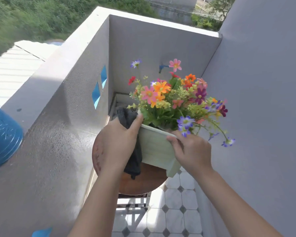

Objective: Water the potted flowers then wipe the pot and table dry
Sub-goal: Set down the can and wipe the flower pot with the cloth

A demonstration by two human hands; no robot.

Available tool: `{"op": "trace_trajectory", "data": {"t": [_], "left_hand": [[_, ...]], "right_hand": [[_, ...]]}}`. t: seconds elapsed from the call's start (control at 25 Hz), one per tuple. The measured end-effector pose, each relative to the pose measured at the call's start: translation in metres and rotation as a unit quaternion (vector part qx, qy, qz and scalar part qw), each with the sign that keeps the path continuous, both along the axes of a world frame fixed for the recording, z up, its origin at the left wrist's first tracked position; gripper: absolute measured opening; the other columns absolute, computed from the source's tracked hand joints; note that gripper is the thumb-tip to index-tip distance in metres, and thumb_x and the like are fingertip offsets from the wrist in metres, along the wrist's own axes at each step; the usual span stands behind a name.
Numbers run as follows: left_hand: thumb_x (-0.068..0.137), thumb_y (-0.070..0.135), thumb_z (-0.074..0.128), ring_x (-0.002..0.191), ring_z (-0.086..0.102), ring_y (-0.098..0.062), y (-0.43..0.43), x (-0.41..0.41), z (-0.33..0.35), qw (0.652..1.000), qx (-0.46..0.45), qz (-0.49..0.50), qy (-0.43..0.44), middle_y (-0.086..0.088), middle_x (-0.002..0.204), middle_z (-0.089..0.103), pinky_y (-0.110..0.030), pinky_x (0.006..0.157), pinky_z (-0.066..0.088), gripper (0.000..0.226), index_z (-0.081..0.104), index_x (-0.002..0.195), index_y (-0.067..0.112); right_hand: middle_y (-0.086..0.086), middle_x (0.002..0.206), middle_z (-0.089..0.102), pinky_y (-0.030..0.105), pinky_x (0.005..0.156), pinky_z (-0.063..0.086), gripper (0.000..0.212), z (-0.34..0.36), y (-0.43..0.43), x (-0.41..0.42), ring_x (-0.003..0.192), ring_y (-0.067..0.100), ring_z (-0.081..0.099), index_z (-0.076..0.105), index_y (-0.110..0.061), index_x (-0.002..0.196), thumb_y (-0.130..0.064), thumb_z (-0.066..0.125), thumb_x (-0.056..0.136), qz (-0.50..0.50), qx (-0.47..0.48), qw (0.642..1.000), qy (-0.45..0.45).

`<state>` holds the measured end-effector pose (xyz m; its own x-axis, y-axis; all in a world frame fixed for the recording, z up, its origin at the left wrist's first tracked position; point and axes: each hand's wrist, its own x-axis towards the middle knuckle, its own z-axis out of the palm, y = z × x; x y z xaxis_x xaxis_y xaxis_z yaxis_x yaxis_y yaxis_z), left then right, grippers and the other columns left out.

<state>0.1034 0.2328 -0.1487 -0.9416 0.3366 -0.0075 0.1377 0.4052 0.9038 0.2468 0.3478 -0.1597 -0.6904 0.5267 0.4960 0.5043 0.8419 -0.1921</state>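
I see the pale wooden planter [156,147] overhanging the round table's [143,183] right edge, walls close, my left hand [116,144] pressing a dark cloth [133,161] to it, right hand [190,151] gripping its rim.

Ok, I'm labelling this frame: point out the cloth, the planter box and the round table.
cloth [134,161]: head view, hanging lower part.
planter box [156,149]: head view, front wall.
round table [143,182]: head view, bare top.

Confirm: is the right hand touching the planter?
Touching. The head view shows the right hand with its fingers curled over the rim and near corner of the pale green planter.
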Motion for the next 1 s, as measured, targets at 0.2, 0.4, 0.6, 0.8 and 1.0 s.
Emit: {"op": "trace_trajectory", "data": {"t": [0.2, 0.4, 0.6, 0.8, 1.0], "left_hand": [[0.078, 0.071, 0.045, 0.103, 0.059, -0.014, -0.004, -0.006, -0.011, 0.976, 0.164, -0.046, -0.137, 0.011, 0.108, 0.063, -0.032, 0.092, 0.045, 0.063, 0.051, 0.126, 0.031], [0.094, 0.030, 0.041, 0.138, 0.032, -0.006, -0.015, 0.049, -0.029, 0.920, 0.227, -0.309, 0.082, 0.021, 0.148, 0.035, -0.015, 0.110, 0.026, 0.047, 0.042, 0.141, 0.024], [0.097, 0.024, 0.038, 0.115, 0.052, -0.007, 0.015, 0.031, -0.033, 0.943, 0.218, -0.237, 0.081, 0.000, 0.128, 0.061, -0.001, 0.090, 0.033, 0.031, 0.057, 0.121, 0.020], [0.101, 0.033, 0.034, 0.100, 0.052, -0.009, 0.053, -0.008, -0.042, 0.977, 0.126, -0.127, -0.115, 0.011, 0.098, 0.058, -0.018, 0.071, 0.035, 0.032, 0.059, 0.116, 0.019], [0.097, 0.027, 0.042, 0.094, 0.061, 0.006, 0.011, 0.042, -0.029, 0.950, 0.214, -0.213, 0.086, -0.003, 0.114, 0.069, -0.007, 0.069, 0.038, 0.029, 0.058, 0.121, 0.029]], "right_hand": [[-0.003, 0.053, 0.062, 0.026, 0.044, 0.035, 0.056, -0.009, 0.021, 0.021, 0.050, 0.016, 0.055, 0.072, -0.022, 0.080, -0.058, 0.030, 0.091, 0.041, -0.062, 0.995, 0.070], [-0.012, 0.049, 0.045, 0.018, 0.047, 0.028, 0.062, -0.016, 0.032, 0.029, 0.055, 0.008, 0.042, 0.072, -0.017, 0.078, -0.060, 0.029, 0.091, 0.041, -0.090, 0.989, 0.107], [-0.006, 0.046, 0.046, 0.023, 0.045, 0.032, 0.062, -0.019, 0.046, 0.032, 0.056, 0.013, 0.045, 0.075, -0.018, 0.081, -0.061, 0.032, 0.090, 0.078, -0.102, 0.984, 0.124], [-0.009, 0.051, 0.050, 0.027, 0.047, 0.036, 0.060, -0.019, 0.049, 0.029, 0.056, 0.012, 0.047, 0.072, -0.016, 0.073, -0.059, 0.034, 0.090, 0.082, -0.109, 0.982, 0.130], [0.001, 0.047, 0.048, 0.031, 0.046, 0.034, 0.064, -0.021, 0.056, 0.030, 0.057, 0.020, 0.044, 0.064, -0.011, 0.065, -0.060, 0.032, 0.090, 0.056, -0.112, 0.982, 0.142]]}}
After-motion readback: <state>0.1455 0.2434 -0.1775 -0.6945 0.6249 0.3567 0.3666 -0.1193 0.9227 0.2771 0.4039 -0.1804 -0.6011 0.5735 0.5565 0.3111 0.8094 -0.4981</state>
